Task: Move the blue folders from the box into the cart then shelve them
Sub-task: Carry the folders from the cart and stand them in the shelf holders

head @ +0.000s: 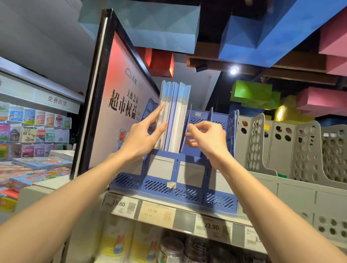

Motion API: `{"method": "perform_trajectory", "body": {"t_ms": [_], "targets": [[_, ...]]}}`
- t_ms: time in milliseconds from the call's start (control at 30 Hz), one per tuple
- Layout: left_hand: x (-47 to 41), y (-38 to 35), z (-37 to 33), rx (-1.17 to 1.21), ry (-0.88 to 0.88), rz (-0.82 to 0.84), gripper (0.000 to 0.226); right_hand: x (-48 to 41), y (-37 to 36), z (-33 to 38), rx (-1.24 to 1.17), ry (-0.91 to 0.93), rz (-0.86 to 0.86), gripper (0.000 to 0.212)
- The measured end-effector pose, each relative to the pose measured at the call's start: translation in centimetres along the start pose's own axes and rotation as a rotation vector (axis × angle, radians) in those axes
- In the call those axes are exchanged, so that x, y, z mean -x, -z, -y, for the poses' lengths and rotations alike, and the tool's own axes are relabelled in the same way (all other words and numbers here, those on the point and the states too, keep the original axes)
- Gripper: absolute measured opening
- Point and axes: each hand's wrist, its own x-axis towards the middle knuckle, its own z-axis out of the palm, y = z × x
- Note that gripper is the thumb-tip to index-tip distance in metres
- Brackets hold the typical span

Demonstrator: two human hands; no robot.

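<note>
Blue folders (173,116) stand upright in a slot of a blue file rack (174,192) on the shelf (187,219), between the two hands. The left hand (141,138) is spread open, its index finger straight along the folders' left side and its thumb resting on their front edges. The right hand (207,138), just right of the folders, has loosely curled fingers at a rack divider; whether they pinch it cannot be told.

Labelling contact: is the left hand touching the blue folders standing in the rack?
Touching. Head view: the left hand lays its index finger and thumb against the blue folders, with no gap visible.
</note>
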Motion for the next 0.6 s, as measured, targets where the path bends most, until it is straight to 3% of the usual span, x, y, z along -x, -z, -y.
{"method": "perform_trajectory", "body": {"t_ms": [100,233,500,600], "targets": [[1.5,0.2,-1.3,0.025,0.005,-0.101,0.044,1.8,0.4,0.7,0.121,0.153,-0.085,0.015],[4.1,1.9,-2.9,0.025,0.095,-0.120,0.028,5.4,-1.2,1.2,0.177,0.245,-0.027,0.013],[12.8,7.4,-7.6,0.094,0.206,-0.113,0.029,13.5,-6.8,2.7,-0.300,0.231,0.078,0.007],[17.9,11.7,-8.2,0.018,0.253,-0.113,0.024,17.7,-10.0,3.6,-0.427,0.212,0.161,0.008]]}}
